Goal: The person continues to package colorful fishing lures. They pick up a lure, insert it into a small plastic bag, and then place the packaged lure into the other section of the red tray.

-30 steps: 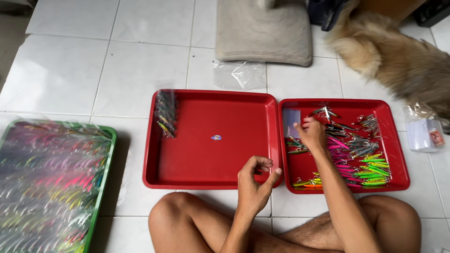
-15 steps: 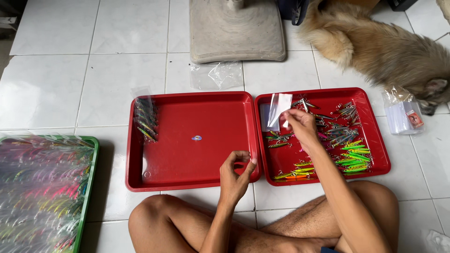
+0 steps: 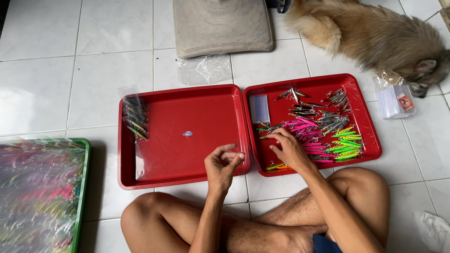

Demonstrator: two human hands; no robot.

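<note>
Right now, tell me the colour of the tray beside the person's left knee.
Green: the tray has a green rim, seen in the head view.

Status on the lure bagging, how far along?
Done: a short row of bagged lures lies at the left edge of the left red tray, and the green tray is heaped with bagged ones. In hand: the right hand reaches into the loose lures in the right red tray; the left hand is pinched, contents unclear. Left: most loose lures unbagged.
</note>
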